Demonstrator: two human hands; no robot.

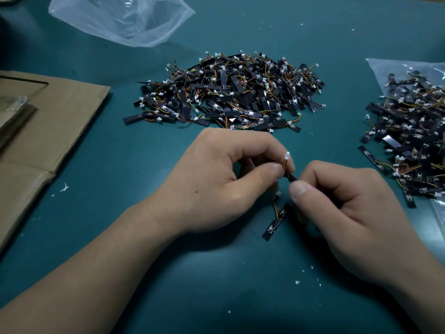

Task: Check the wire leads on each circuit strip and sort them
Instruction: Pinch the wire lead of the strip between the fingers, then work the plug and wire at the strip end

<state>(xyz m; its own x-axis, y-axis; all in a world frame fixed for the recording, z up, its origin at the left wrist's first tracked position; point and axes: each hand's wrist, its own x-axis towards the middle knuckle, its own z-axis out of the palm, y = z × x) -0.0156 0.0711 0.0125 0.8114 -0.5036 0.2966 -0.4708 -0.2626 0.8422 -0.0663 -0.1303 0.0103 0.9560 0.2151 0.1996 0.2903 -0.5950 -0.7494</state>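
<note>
Left hand pinching wire leads, right hand seemingly gripping strip

Counter: an open lane is left between flat cardboard and central strip pile. Right side is blocked by second pile; far side is occupied by crumpled plastic bag.

Far left: plastic bag on the table.
Left edge: cardboard flat on the table.
Far centre: middle pile, beyond the hands.
Right: right pile on a second bag.
Near centre: left hand and right hand, held strip pinched between them.
Nearer: loose strip on the table, between the hands.
</note>
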